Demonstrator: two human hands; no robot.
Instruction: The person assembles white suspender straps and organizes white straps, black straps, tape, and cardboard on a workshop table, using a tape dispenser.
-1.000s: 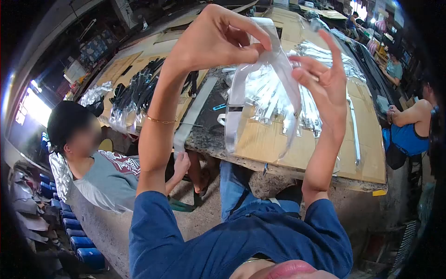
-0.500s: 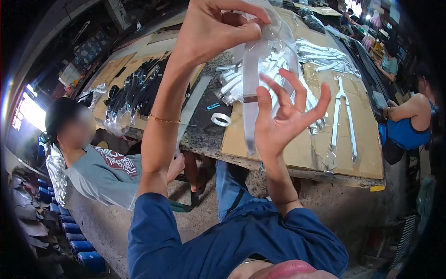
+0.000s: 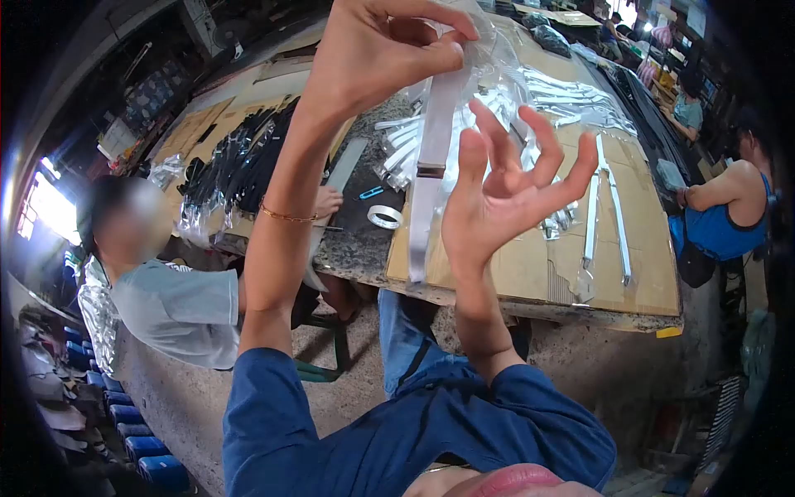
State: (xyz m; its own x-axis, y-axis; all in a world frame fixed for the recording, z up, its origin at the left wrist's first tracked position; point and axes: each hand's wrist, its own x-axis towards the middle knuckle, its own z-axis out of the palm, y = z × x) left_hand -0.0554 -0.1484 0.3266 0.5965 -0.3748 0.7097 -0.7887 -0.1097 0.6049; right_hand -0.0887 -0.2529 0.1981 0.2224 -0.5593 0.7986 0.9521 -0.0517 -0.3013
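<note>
My left hand (image 3: 373, 58) is raised high at the top, thumb and fingers pinched on a pale grey strap (image 3: 431, 132) and clear plastic (image 3: 497, 56). The strap hangs down past the table's front edge, with a small metal-looking slider (image 3: 430, 171) partway along it. Thin see-through plastic spreads to the right of the pinch. Just right of the strap, my right hand (image 3: 509, 199) is open, palm up, with fingers spread and curved and nothing in them. Behind it on the table lies a pile of white straps (image 3: 406, 149) in shiny plastic, partly hidden by my hand.
A cardboard sheet (image 3: 530, 273) covers the table's near part, bearing a pale strap pair (image 3: 613, 211). A tape roll (image 3: 384, 217), a blue tool (image 3: 371, 193) and black bagged straps (image 3: 240, 166) lie leftward. One person (image 3: 178, 302) sits at left, another (image 3: 729, 207) at right.
The strap's lower end has swung left, and my right hand has shifted slightly left, still spread. The person at left has turned and put a hand on the table.
</note>
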